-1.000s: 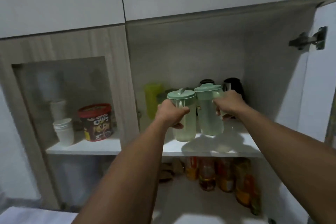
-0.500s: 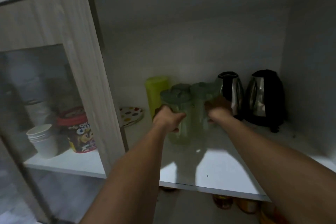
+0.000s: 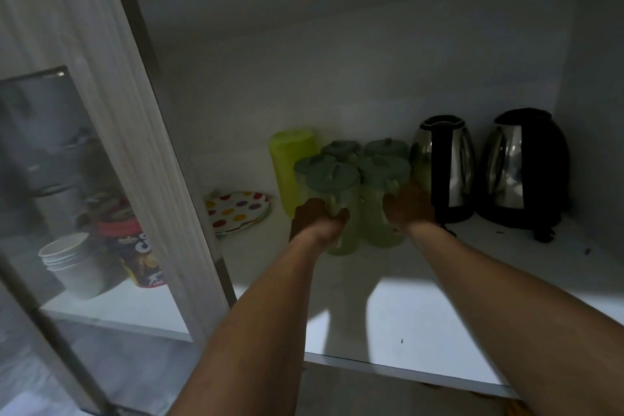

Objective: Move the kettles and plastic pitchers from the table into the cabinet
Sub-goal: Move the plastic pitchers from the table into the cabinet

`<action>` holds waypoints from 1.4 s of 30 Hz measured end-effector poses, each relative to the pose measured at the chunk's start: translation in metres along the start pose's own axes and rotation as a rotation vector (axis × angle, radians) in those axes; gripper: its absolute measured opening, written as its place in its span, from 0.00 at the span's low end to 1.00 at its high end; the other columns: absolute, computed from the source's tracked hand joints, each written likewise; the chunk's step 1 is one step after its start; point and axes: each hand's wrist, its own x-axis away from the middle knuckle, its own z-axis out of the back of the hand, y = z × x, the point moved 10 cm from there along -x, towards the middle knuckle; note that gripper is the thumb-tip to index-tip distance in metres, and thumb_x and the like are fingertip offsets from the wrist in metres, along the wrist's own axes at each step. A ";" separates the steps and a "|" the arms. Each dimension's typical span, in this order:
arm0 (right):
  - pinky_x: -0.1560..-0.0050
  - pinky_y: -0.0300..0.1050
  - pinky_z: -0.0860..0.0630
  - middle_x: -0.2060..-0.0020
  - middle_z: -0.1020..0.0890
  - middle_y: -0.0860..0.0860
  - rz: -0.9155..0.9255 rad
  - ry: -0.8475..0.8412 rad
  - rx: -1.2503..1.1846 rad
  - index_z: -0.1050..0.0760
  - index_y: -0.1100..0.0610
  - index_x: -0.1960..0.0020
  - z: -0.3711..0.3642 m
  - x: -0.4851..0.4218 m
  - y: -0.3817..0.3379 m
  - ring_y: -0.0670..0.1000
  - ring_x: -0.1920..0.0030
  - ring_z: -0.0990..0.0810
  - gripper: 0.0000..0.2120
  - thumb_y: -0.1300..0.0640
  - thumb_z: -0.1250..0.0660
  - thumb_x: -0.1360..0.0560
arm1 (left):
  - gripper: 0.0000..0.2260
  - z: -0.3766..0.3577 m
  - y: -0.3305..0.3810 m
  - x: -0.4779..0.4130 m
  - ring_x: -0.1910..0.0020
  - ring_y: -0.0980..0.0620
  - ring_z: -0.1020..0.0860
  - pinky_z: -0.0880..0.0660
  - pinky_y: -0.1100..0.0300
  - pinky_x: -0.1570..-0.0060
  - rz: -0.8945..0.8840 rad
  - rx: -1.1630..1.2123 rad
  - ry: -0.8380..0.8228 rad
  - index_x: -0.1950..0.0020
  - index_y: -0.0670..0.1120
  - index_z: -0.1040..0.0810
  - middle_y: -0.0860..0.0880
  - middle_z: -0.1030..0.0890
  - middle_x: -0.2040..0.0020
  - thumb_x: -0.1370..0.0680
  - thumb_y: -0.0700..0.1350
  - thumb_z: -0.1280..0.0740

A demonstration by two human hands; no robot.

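Observation:
Both my arms reach deep into the dim cabinet. My left hand grips the handle of a pale green plastic pitcher with a teal lid, standing on the white shelf. My right hand grips a second pitcher of the same kind right beside it. Behind them stand more teal-lidded pitchers and a lime green pitcher. Two steel and black kettles stand to the right at the back.
A polka-dot plate lies left of the pitchers. A wooden door frame with a glass pane stands on the left; behind it are stacked white cups and a red-lidded tub. The cabinet's right wall is past the kettles.
Both hands have carried the two pitchers from the shelf's front edge to the back, next to the other pitchers. The view has moved closer into the cabinet.

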 end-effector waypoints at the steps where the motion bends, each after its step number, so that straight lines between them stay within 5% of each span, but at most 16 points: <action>1: 0.47 0.52 0.22 0.38 0.22 0.62 0.001 -0.003 0.008 0.30 0.61 0.34 0.001 0.001 0.000 0.65 0.41 0.21 0.21 0.52 0.38 0.22 | 0.30 0.000 0.000 -0.001 0.53 0.40 0.14 0.15 0.48 0.52 -0.003 -0.004 0.001 0.43 0.47 0.21 0.45 0.18 0.45 0.34 0.69 0.34; 12: 0.38 0.55 0.24 0.28 0.30 0.61 -0.110 0.069 0.063 0.42 0.62 0.23 0.015 0.021 0.009 0.65 0.34 0.25 0.31 0.50 0.39 0.21 | 0.32 0.001 0.011 0.007 0.54 0.41 0.14 0.16 0.49 0.53 -0.038 -0.052 0.024 0.42 0.46 0.23 0.43 0.15 0.48 0.31 0.71 0.35; 17: 0.35 0.53 0.30 0.26 0.34 0.61 -0.099 0.057 0.107 0.46 0.61 0.22 0.017 0.026 0.008 0.65 0.29 0.31 0.35 0.46 0.38 0.21 | 0.32 0.004 0.013 0.016 0.45 0.38 0.19 0.22 0.52 0.54 -0.045 -0.095 0.048 0.35 0.47 0.27 0.43 0.20 0.40 0.28 0.68 0.33; 21: 0.34 0.53 0.31 0.25 0.35 0.61 -0.079 0.058 0.147 0.49 0.62 0.20 0.025 0.036 0.003 0.65 0.28 0.32 0.38 0.45 0.37 0.22 | 0.31 0.010 0.015 0.031 0.49 0.38 0.18 0.17 0.47 0.50 -0.055 -0.113 0.053 0.36 0.46 0.29 0.43 0.20 0.43 0.29 0.67 0.32; 26: 0.35 0.56 0.27 0.29 0.30 0.61 -0.058 0.087 0.189 0.42 0.60 0.24 0.046 0.063 -0.008 0.64 0.30 0.29 0.38 0.44 0.34 0.27 | 0.28 0.029 0.023 0.058 0.45 0.39 0.19 0.20 0.51 0.48 -0.102 -0.114 0.069 0.34 0.44 0.30 0.42 0.21 0.40 0.25 0.61 0.30; 30: 0.40 0.53 0.22 0.37 0.22 0.62 -0.003 0.093 0.205 0.27 0.61 0.36 0.066 0.102 -0.028 0.63 0.37 0.22 0.26 0.47 0.32 0.28 | 0.28 0.048 0.031 0.094 0.35 0.39 0.24 0.26 0.52 0.42 -0.138 -0.070 0.055 0.31 0.42 0.29 0.40 0.24 0.33 0.23 0.59 0.30; 35: 0.38 0.54 0.25 0.34 0.27 0.60 0.097 0.065 0.224 0.35 0.59 0.30 0.088 0.171 -0.052 0.62 0.35 0.26 0.30 0.47 0.32 0.27 | 0.29 0.073 0.042 0.155 0.34 0.40 0.24 0.26 0.50 0.37 -0.200 -0.052 0.012 0.28 0.44 0.30 0.41 0.24 0.31 0.24 0.58 0.29; 42: 0.40 0.54 0.24 0.36 0.26 0.58 0.150 0.112 0.254 0.32 0.58 0.33 0.120 0.295 -0.063 0.59 0.40 0.24 0.24 0.50 0.31 0.25 | 0.31 0.096 0.043 0.269 0.32 0.42 0.25 0.27 0.44 0.32 -0.308 0.029 -0.075 0.23 0.46 0.34 0.43 0.26 0.28 0.23 0.54 0.28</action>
